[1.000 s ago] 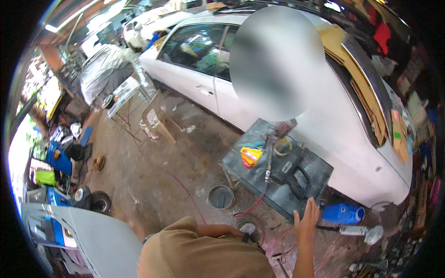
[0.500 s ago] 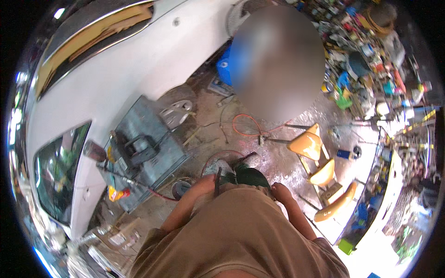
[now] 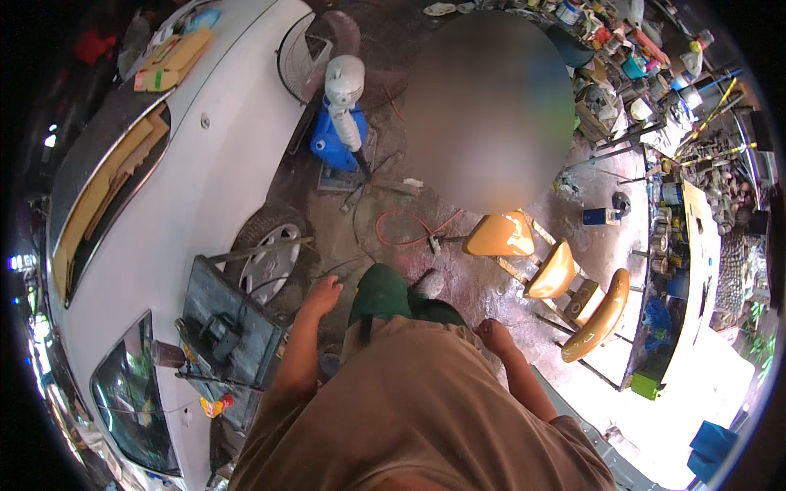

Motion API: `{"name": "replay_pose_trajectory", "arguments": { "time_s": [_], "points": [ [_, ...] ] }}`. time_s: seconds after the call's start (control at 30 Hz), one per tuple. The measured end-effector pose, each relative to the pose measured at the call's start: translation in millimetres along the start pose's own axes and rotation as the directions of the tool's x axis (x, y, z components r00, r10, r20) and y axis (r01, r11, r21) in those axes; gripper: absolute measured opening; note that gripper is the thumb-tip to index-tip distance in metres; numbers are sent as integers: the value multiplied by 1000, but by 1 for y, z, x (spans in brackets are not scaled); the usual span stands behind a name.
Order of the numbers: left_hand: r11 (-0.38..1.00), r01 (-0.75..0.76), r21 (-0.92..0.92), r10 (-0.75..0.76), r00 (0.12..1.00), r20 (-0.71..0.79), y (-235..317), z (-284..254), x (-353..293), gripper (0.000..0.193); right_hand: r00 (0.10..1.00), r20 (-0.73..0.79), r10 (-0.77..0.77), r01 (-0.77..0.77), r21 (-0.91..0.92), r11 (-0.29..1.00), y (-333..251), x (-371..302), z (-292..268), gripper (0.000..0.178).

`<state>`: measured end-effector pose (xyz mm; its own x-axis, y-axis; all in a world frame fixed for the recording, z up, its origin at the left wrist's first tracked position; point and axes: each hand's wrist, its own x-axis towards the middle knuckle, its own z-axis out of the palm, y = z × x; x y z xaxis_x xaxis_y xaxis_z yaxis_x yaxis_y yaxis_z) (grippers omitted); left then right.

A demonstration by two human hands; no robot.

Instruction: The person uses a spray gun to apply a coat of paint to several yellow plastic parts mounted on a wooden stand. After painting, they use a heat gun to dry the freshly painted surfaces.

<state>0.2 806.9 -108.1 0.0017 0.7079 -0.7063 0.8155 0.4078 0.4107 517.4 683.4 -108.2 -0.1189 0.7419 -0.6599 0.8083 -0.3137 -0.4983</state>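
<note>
My left hand [image 3: 326, 293] hangs out to the side of my body, its fingers loosely bent. It seems to hold nothing, and the grey worktable [image 3: 206, 286] beside the car is nearest to it. By my right hip is my right hand [image 3: 494, 335], with the fingers curled in. Whatever it may hold is hidden. Glossy tan curved panels [image 3: 550, 270] rest on a frame ahead and to the right of that hand. One green-clad knee [image 3: 381, 293] is raised in front of me.
A white car [image 3: 184, 188] lines the left, its wheel [image 3: 270, 260] near the table. Ahead stand a white fan [image 3: 345, 82] and a blue jerrycan [image 3: 332, 137]. An orange hose [image 3: 405, 214] loops on the floor. Crowded shelves [image 3: 667, 245] flank the right. A blurred oval hides the far middle.
My left hand has swung forward and outward, away from my waist. My view has turned and shifted; the fan shows now, and the tan panels sit nearer. My right hand stays by my hip.
</note>
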Motion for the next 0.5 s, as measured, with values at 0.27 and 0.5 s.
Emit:
{"name": "replay_pose_trajectory", "arguments": {
  "time_s": [0.27,0.5],
  "points": [
    [993,-97,72,90,992,86,4,8,26,46,991,-39,-127,131,137,982,-67,28,-48,27],
    [998,-55,22,49,973,228,6,28,69,49,980,62,-189,180,130,975,-148,84,-96,28]
  ]
}}
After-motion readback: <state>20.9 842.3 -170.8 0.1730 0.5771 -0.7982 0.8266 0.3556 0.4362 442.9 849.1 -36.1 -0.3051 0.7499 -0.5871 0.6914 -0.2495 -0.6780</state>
